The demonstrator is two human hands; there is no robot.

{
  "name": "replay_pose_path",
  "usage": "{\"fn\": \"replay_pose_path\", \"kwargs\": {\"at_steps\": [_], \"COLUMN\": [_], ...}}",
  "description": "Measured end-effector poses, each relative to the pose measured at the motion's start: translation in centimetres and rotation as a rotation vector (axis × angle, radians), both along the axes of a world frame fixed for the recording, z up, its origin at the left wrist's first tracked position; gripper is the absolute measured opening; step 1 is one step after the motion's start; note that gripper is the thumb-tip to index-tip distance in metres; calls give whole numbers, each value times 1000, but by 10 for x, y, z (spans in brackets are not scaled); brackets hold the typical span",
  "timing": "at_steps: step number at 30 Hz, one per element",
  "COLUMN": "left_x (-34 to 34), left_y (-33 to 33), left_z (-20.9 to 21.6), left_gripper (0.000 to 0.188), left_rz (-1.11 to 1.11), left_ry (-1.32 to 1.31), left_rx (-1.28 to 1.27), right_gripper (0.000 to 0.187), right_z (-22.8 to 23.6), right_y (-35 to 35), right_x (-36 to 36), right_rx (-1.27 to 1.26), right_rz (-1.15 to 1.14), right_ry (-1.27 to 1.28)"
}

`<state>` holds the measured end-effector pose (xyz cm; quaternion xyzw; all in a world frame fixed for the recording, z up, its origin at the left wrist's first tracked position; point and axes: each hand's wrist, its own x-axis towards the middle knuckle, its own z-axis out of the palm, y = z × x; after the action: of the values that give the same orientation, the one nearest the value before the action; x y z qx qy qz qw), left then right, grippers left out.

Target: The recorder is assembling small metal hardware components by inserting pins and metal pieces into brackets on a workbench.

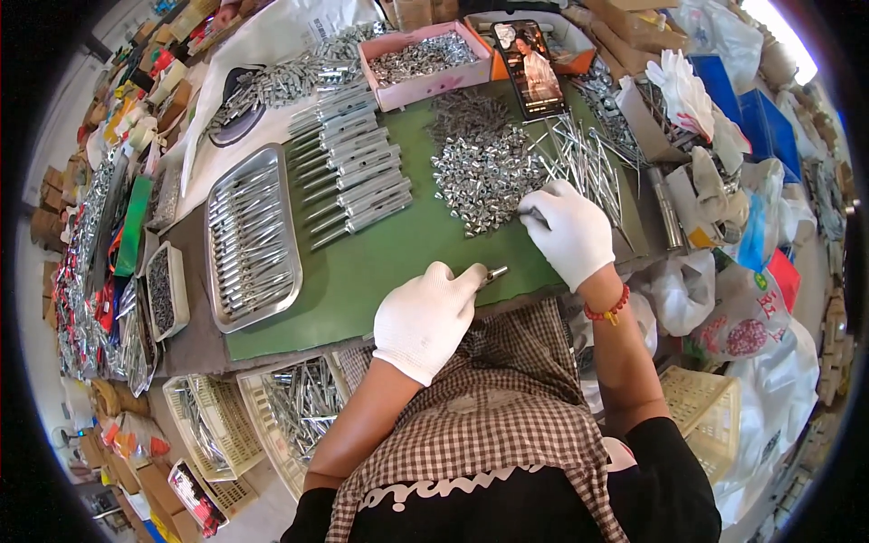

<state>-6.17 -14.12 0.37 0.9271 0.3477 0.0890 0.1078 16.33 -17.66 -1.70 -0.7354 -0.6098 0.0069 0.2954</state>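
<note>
My left hand (pixel 425 319), in a white knit glove, is closed around a small shiny metal cylinder (pixel 494 273) whose tip sticks out past thumb and forefinger. At the near right edge of a heap of small silvery metal sleeves (pixel 484 176), my gloved right hand (pixel 572 233) has its fingertips pinched together. Something small and dark shows at those fingertips, too small to name. Long thin metal pins (pixel 588 167) lie loose just beyond the right hand. Behind the sleeves is a pile of small dark springs or screws (pixel 463 116); which, I cannot tell.
Left on the green mat (pixel 371 281) lie rows of metal tubes with rods (pixel 358 167). Beside them a steel tray (pixel 295 290) holds rods. A pink box (pixel 425 93) of small parts and a propped phone (pixel 529 68) stand at the back. Crates (pixel 258 398) of parts sit below the table.
</note>
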Motion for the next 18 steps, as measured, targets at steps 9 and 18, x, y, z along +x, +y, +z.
{"fn": "replay_pose_path", "kwargs": {"at_steps": [9,18], "left_x": [-2,-1], "left_y": [0,3], "left_z": [-1,-1], "left_gripper": [19,20], "left_rz": [1,-7], "left_ry": [18,-11], "left_rx": [-24,-8], "right_gripper": [10,15], "right_z": [14,11], "right_y": [-17,-32], "right_x": [-7,-22], "right_rx": [-105,-14], "right_rz": [57,202], "right_ry": [5,272]}}
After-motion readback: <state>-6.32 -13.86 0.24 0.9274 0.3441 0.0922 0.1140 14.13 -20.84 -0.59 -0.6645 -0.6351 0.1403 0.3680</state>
